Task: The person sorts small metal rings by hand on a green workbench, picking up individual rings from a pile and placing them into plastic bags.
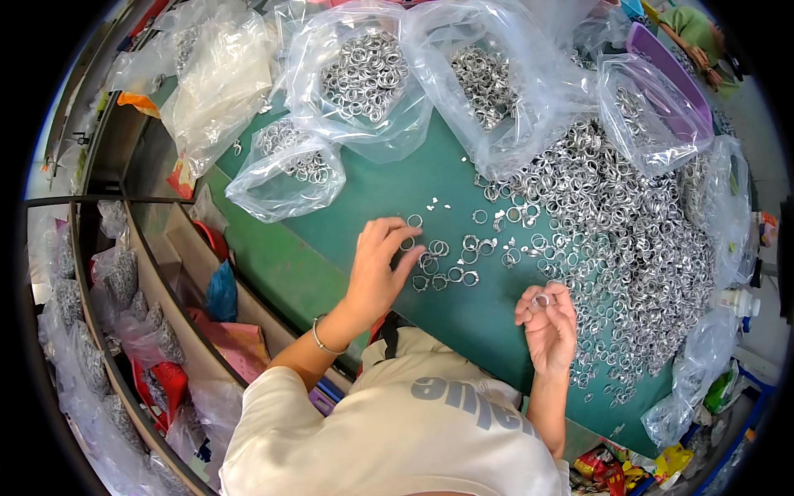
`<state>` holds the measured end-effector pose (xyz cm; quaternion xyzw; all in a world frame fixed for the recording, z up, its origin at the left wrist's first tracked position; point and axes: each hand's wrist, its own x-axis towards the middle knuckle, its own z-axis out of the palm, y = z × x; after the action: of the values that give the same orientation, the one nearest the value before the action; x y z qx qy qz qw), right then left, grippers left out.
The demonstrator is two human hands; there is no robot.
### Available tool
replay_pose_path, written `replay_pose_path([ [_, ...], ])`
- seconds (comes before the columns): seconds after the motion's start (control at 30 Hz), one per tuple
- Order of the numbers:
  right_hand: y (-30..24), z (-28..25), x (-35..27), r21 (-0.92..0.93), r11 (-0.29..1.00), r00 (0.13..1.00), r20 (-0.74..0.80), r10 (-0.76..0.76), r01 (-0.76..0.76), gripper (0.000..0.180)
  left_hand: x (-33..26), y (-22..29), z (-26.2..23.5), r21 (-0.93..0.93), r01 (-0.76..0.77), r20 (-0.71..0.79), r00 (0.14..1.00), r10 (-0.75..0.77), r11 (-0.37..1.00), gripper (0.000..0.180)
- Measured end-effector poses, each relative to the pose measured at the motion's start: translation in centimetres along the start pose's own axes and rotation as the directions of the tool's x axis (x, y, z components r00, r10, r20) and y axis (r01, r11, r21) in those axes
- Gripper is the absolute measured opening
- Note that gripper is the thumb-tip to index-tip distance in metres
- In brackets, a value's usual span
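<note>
My right hand [547, 326] is closed, pinching a silver-coloured ring [540, 301] by its fingertips above the green table. My left hand [382, 255] reaches over the tabletop with thumb and fingers apart. One ring [407, 244] shows in the gap between its thumb and fingers, and another ring [415, 221] lies at the fingertips; neither looks firmly gripped. Just right of that hand is a small loose group of rings [438, 248], several of them side by side. A large heap of rings [637, 240] spreads over the table's right side, beyond my right hand.
Clear plastic bags of rings [364, 74] line the far edge, with a smaller bag [289, 165] nearer left. A purple basket [672, 70] stands far right. Shelves with bagged pieces [116, 281] are on the left. Another person's hands [701, 62] show at the far right.
</note>
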<state>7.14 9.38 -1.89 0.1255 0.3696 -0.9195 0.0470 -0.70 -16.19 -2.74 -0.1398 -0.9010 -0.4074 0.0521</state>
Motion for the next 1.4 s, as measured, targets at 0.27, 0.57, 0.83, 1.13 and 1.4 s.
replay_pose_path([
  [0.27,1.9,3.1,1.4,-0.816,0.577,0.997,-0.015,-0.072,0.03,0.026,-3.5,1.6,0.4,0.029,-0.007,0.194,0.981,0.001,1.0,0.047],
  [0.57,3.9,3.8,2.4,-0.939,-0.222,0.941,0.3,-0.155,0.263,0.028,-4.8,0.4,1.5,-0.238,0.022,0.124,0.992,0.008,0.971,0.031],
  [0.83,2.4,1.2,-1.7,-0.969,-0.247,0.844,0.137,-0.519,0.006,0.032,-4.1,1.5,1.4,-0.208,0.003,0.045,0.999,0.007,0.978,0.051],
  [1.13,2.4,0.1,-4.1,-0.89,-0.438,0.844,0.136,-0.519,-0.126,0.038,-4.2,1.3,3.0,-0.107,-0.052,0.131,0.989,0.066,0.993,0.049],
  [1.4,3.8,4.2,-0.3,-0.907,-0.339,0.871,0.362,-0.332,0.248,0.033,-4.6,1.5,2.2,0.015,-0.056,0.096,0.994,0.055,0.998,0.047],
])
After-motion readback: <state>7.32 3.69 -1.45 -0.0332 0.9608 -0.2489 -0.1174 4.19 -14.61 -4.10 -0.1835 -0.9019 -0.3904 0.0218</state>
